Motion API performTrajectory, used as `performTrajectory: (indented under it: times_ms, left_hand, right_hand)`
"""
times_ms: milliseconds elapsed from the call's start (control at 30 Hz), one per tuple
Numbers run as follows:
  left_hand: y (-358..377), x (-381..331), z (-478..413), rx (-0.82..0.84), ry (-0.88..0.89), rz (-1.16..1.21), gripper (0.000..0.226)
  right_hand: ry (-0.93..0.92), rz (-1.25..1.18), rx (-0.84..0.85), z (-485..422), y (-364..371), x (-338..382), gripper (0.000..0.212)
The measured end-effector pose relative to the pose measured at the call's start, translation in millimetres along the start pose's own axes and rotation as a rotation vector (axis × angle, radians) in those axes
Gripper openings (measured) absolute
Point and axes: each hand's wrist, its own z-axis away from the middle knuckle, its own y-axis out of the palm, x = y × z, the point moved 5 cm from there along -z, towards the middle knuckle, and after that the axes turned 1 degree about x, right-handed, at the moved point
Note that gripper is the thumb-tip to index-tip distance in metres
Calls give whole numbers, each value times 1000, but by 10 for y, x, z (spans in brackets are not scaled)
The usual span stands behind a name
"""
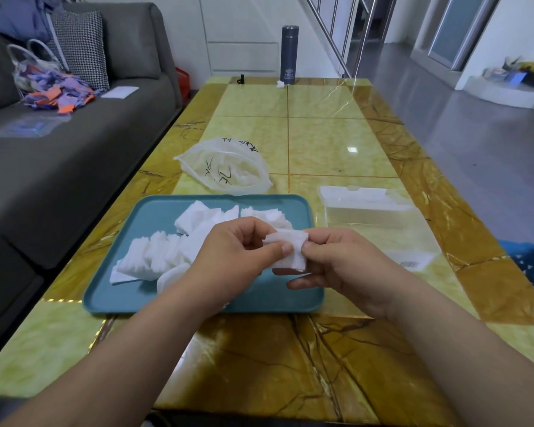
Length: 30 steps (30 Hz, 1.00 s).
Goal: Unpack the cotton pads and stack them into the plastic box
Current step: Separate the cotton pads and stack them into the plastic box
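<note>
above the teal tray (111, 298), the left hand (232, 257) and right hand (339, 263) pinch one soft square cotton pad (290, 248) between thumbs and curled fingers. fluffy white pads (164, 248) heap on the tray; one clear rectangular plastic box (367, 208) sits right; one crinkled bag (228, 167) lies behind.

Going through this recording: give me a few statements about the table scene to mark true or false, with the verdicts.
1. The left hand and the right hand pinch cotton pads between them. True.
2. The tray is red. False: it is teal.
3. The plastic box sits to the left of the tray. False: it sits to its right.
4. A dark flask stands upright at the far end of the table. True.
</note>
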Motion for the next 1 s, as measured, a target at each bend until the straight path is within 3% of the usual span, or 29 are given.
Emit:
performTrajectory:
  times_ms: [133, 233, 367, 533, 600, 700, 833, 900, 1000]
  left_hand:
    - [-29, -5, -13, -102, 28, -135, 27]
    - [-21, 2, 4, -117, -17, -203, 38]
    - [-14, 30, 8, -30, -71, -64, 13]
    - [-14, -4, 34, 11, -26, -78, 8]
    - [-31, 14, 15, -49, 9, -253, 4]
    - [-33, 3, -11, -110, 114, -704, 6]
    - [-60, -224, -109, -253, 328, -735, 15]
    - [-22, -238, -230, -196, 280, -797, 32]
    - [96, -47, -361, -10, 57, -965, 48]
  right_hand:
    - [-48, -50, 67, 35, 18, 30, 32]
    - [-99, 46, -23, 36, 5, 10, 24]
    - [-53, 39, -139, -12, -18, -51, 20]
    - [-41, 63, -184, -12, -40, -60, 16]
    - [-64, 116, -322, -6, -106, -50, 12]
    - [-143, 240, -574, 20, -250, 5, 13]
    - [-157, 91, -610, -31, -234, -20, 13]
    - [-143, 40, -605, -79, -204, -32, 13]
    - [-130, -10, -616, -160, -208, -40, 14]
